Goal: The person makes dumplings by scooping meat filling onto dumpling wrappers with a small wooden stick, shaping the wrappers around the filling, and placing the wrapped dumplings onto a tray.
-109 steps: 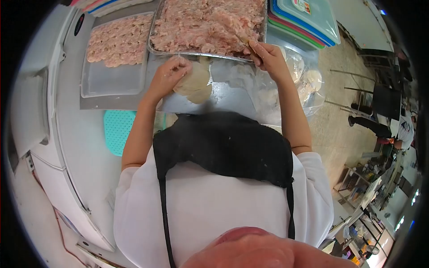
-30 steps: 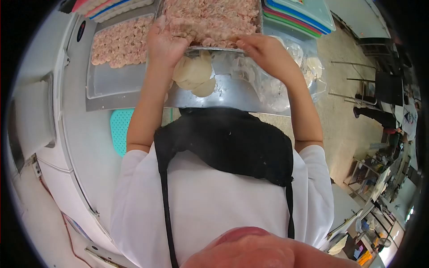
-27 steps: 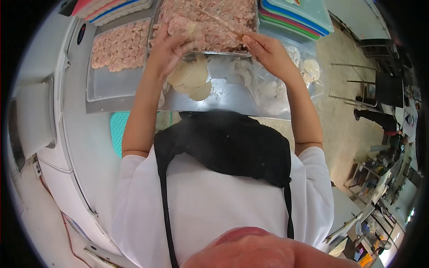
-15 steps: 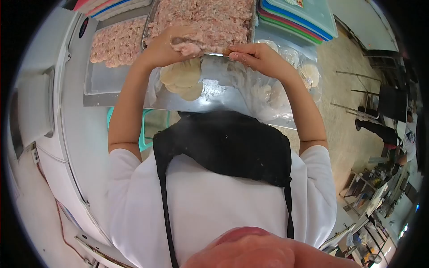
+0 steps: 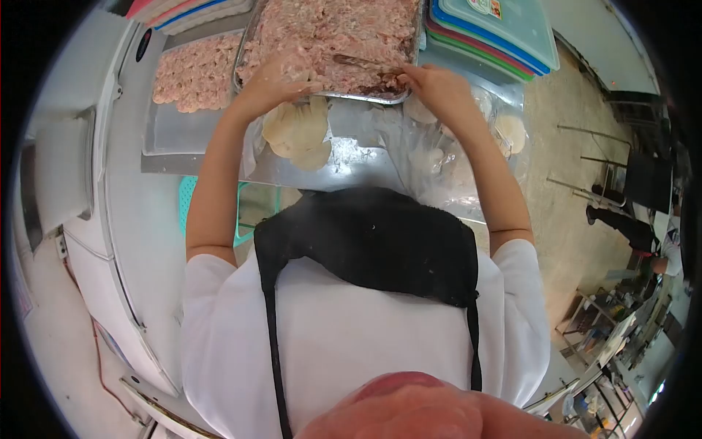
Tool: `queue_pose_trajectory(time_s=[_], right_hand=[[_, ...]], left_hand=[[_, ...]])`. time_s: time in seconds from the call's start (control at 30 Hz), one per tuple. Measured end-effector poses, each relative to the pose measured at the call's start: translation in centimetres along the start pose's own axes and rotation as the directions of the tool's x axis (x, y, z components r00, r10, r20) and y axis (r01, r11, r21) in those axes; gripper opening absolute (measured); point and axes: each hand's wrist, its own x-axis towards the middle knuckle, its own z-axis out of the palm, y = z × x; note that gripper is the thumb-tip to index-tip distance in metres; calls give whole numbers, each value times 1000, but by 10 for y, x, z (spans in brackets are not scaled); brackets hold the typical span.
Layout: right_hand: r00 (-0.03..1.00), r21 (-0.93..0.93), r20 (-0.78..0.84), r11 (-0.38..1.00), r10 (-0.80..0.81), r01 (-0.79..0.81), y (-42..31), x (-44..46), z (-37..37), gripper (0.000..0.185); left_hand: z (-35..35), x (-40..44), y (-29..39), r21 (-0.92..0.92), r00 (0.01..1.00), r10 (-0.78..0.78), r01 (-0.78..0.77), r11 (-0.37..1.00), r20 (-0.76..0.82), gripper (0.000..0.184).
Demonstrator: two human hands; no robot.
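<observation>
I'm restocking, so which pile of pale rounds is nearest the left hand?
The pile between the left hand and the black apron; the other rounds lie farther right, in clear plastic.

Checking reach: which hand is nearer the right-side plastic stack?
Right. The right hand is by the near left corner of the right-side plastic stack; the left hand is farther left, at the meat tray.
</observation>
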Motion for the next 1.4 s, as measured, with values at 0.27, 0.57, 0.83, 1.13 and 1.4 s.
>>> queue_pose_trajectory(time_s=[0.27, 0.57, 0.83, 1.13, 1.4], right_hand=[[993, 655, -22, 749, -116, 102, -47, -17, -22, 30], [985, 149, -135, 981, -103, 123, -78, -16, -33, 24], [960, 242, -273, 970, 62, 6, -106, 3, -12, 22], [961, 557, -36, 804, 273, -208, -178, 0, -42, 29], [991, 471, -5, 874, 133, -115, -242, 40, -1, 32]], left_hand=[[-21, -21, 50, 154, 900, 419, -434, 888, 123, 55], [-28, -25, 33, 111, 923, 383, -384, 917, 29, 53], [-54, 1, 5, 208, 939, 344, -341, 917, 25, 72], [-124, -53, -12, -41, 889, 450, -449, 893, 85, 61], [-177, -68, -80, -134, 951, 308, -300, 944, 40, 48]])
